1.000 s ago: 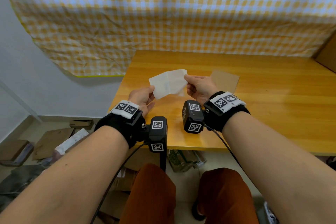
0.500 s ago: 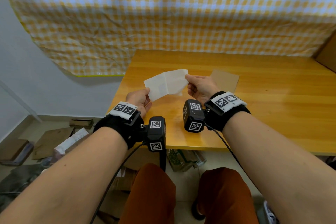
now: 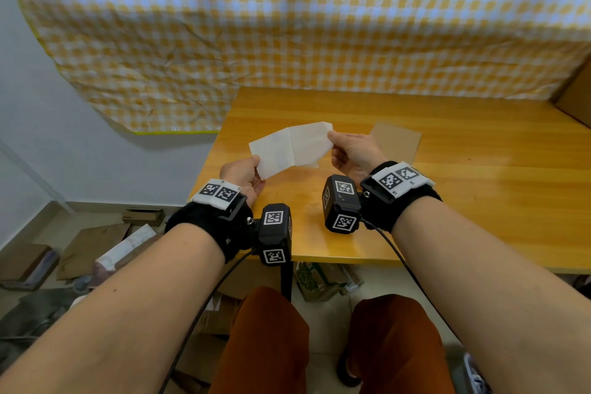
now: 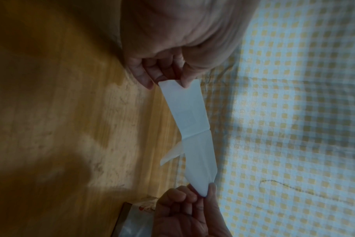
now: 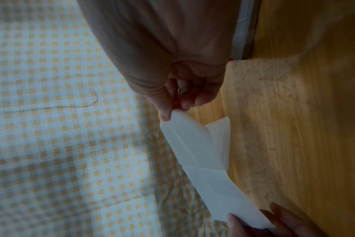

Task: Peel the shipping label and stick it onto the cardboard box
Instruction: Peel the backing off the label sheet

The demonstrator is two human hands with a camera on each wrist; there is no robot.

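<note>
A white shipping label sheet (image 3: 289,150) is stretched in the air between both hands above the wooden table (image 3: 479,201). My left hand (image 3: 257,166) pinches its lower left end, thumb on top (image 4: 187,80). My right hand (image 3: 331,139) pinches the upper right corner (image 5: 171,114). The sheet (image 4: 192,128) is split into two layers that meet at a crease in the middle, and a short flap (image 5: 221,136) hangs below the crease. Which layer is the label I cannot tell. A flat brown cardboard box (image 3: 396,141) lies on the table just behind my right hand.
A yellow checked cloth (image 3: 319,25) hangs behind the table. Another cardboard box (image 3: 575,99) stands at the far right edge. Cardboard pieces and packets (image 3: 96,246) litter the floor to the left. My knees sit under the table's near edge.
My left hand has drawn down and to the left, so the two layers have come further apart and the sheet spans wider. The right hand has stayed almost in place.
</note>
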